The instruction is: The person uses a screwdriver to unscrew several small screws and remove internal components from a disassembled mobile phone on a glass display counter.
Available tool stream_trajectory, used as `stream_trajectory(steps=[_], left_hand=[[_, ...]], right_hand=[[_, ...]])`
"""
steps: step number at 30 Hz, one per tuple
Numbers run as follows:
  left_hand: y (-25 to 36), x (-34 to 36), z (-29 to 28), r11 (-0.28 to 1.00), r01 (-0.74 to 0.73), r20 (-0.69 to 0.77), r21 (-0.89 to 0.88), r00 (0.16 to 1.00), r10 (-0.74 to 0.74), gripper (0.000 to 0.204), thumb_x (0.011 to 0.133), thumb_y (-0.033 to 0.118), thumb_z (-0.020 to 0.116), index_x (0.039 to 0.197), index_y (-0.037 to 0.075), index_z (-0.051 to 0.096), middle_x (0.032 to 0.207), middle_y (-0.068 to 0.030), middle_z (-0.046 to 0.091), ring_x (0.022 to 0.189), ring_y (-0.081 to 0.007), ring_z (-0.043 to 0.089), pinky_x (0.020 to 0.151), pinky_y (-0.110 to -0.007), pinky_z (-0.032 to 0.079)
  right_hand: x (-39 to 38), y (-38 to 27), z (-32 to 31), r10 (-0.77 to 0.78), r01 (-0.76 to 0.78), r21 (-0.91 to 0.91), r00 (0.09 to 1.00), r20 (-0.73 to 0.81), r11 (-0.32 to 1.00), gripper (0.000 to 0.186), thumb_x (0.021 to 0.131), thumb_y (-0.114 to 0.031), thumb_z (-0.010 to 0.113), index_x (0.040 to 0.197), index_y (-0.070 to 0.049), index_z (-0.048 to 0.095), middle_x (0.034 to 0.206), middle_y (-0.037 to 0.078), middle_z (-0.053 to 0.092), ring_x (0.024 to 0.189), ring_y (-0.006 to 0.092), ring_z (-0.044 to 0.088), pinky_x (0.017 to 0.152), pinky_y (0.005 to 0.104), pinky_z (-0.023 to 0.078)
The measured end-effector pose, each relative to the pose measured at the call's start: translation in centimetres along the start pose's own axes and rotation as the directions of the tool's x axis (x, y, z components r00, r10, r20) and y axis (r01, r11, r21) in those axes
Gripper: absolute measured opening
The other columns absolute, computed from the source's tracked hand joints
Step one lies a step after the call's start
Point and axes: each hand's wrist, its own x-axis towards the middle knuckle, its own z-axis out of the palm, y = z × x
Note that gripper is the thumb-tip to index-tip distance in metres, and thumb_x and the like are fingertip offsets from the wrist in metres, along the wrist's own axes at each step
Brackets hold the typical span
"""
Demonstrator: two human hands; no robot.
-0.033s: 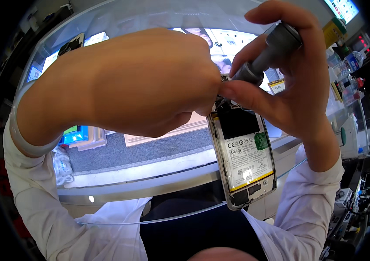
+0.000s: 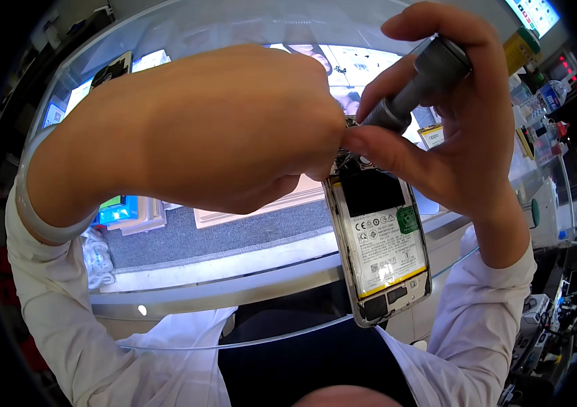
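Note:
An opened smartphone [image 2: 383,237] hangs tilted in front of me, back cover off. Its white battery with a yellow lower edge and a green label shows, along with bare inner parts at the upper end. My left hand [image 2: 254,129] is closed at the phone's upper left edge, its knuckles toward me; the fingertips are hidden. My right hand [image 2: 471,129] grips a dark grey screwdriver [image 2: 441,64] with a wide round end and a ribbed collar. The tool slants down toward the phone's upper end, where the right thumb also lies. Its tip is hidden between the hands.
Behind the hands is a glass counter [image 2: 220,292] with flat pink boxes [image 2: 261,211] inside. A loose battery [image 2: 432,136] lies on it to the right. A yellow container [image 2: 520,51] stands at the far right, and another phone [image 2: 113,68] lies at the far left.

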Motion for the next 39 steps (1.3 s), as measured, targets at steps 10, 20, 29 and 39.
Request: stream_trajectory(steps=[10,20,29,39], left_hand=[[0.3,0.0,-0.7,0.999,0.027,0.048,-0.045,0.999,-0.025,0.035,0.061,0.001,0.072,0.095,0.009,0.077,0.063,-0.0043,0.063,0.054,-0.0243,0.061,0.048,-0.037,0.042],[0.8,0.2,-1.2,0.995,0.092,0.125,-0.022,0.988,-0.089,0.032,0.066,0.001,0.073,0.097,0.008,0.077,0.062,-0.0052,0.062,0.054,-0.0252,0.061,0.049,-0.038,0.042],[0.8,0.1,-1.0,0.989,0.130,0.123,-0.073,0.985,-0.121,0.028,0.068,0.000,0.072,0.095,0.006,0.077,0.061,-0.0061,0.061,0.053,-0.0262,0.060,0.049,-0.038,0.042],[0.8,0.3,-1.1,0.988,0.129,0.146,-0.088,0.983,-0.115,0.025,0.069,0.000,0.071,0.093,0.006,0.077,0.061,-0.0064,0.061,0.053,-0.0267,0.060,0.049,-0.039,0.041]], right_hand=[[0.8,0.8,-1.7,-0.180,0.169,0.071,0.967,0.183,0.983,0.064,0.076,0.000,0.075,0.128,-0.004,0.037,0.120,0.021,0.060,0.114,0.0326,0.064,0.090,0.0412,0.053],[0.7,2.2,-1.3,-0.226,0.203,0.155,0.963,0.145,0.967,0.067,0.074,0.003,0.063,0.133,-0.010,0.033,0.134,0.033,0.053,0.123,0.0389,0.058,0.095,0.0423,0.052],[0.7,2.7,-1.8,-0.252,0.227,0.146,0.949,0.188,0.963,0.065,0.077,0.003,0.060,0.134,-0.011,0.032,0.135,0.034,0.052,0.125,0.0416,0.056,0.097,0.0446,0.052],[0.8,2.7,-1.9,-0.242,0.211,0.162,0.948,0.207,0.964,0.068,0.079,-0.005,0.069,0.134,-0.011,0.030,0.135,0.034,0.051,0.123,0.0421,0.057,0.097,0.0429,0.051]])
